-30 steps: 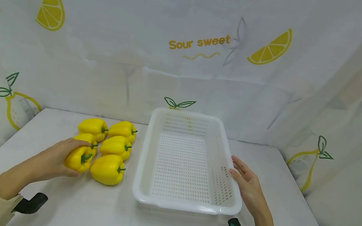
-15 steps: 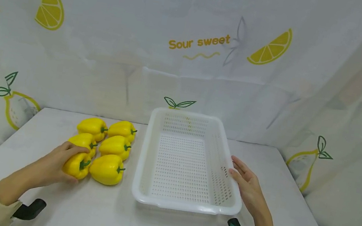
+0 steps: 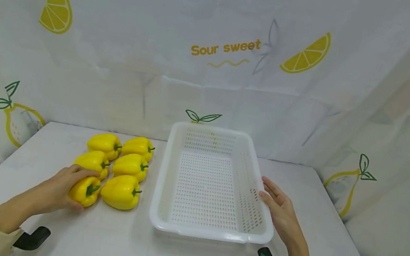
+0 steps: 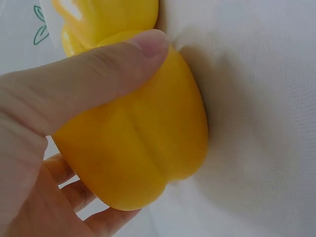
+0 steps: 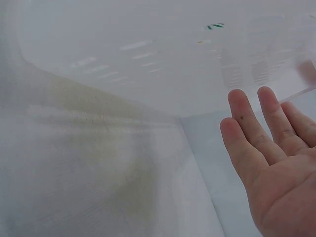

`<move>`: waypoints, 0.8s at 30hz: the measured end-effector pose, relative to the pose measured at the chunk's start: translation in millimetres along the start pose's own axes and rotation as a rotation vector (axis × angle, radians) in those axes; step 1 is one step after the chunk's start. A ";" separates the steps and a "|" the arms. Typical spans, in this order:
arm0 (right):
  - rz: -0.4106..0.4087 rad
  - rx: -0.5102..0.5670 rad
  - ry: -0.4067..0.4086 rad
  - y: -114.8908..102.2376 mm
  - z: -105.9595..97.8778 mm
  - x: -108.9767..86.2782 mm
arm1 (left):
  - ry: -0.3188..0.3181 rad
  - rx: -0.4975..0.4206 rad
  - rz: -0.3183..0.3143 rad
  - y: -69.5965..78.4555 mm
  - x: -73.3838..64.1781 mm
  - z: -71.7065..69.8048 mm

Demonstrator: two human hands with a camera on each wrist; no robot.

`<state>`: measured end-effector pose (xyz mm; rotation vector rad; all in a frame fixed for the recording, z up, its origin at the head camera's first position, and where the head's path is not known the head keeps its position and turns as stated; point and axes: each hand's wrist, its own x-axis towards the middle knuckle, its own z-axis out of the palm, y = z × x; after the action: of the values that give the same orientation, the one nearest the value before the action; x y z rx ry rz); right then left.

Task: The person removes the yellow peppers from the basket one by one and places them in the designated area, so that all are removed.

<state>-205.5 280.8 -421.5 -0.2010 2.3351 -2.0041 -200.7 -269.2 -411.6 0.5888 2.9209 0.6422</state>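
Observation:
In the head view, my left hand (image 3: 54,190) holds the front-left yellow bell pepper (image 3: 84,191), whose green stem points right. The left wrist view shows the thumb laid across this pepper (image 4: 148,143) and other fingers around its far side; it rests at the table surface. Several more yellow bell peppers lie close by, including the front-right pepper (image 3: 120,192) and the middle-left pepper (image 3: 92,160). At the right side of a white perforated plastic basket (image 3: 208,233), my right hand (image 3: 287,217) rests with fingers extended and relaxed. Nothing lies inside the basket.
All of this is on a white-covered table (image 3: 129,248). A white printed curtain (image 3: 131,35) hangs behind and at both sides. Two peppers, the back-left pepper (image 3: 103,143) and back-right pepper (image 3: 139,146), lie near the table's far edge.
My left hand has moved the front-left pepper slightly toward me and down to the table, uncovering more of the pepper behind it. The right hand and basket stay still.

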 end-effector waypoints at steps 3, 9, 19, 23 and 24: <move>-0.003 0.002 -0.001 0.3 -0.3 0.0 | 0.003 0.002 0.005 -0.2 0.1 -0.8; -0.006 0.007 -0.004 0.7 -0.5 0.6 | 0.026 0.011 0.014 1.1 0.7 -3.5; -0.012 0.017 -0.006 1.0 -0.8 0.8 | 0.010 0.019 0.053 4.3 0.8 -5.6; -0.017 0.032 -0.010 1.7 -1.5 0.9 | 0.010 0.025 0.059 4.1 0.9 -7.0; -0.018 0.033 -0.010 1.8 -1.7 0.8 | 0.013 0.028 0.064 4.4 1.1 -7.5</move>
<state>-206.6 282.6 -422.9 -0.2303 2.3004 -2.0436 -201.4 -267.9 -402.9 0.6868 2.9386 0.6147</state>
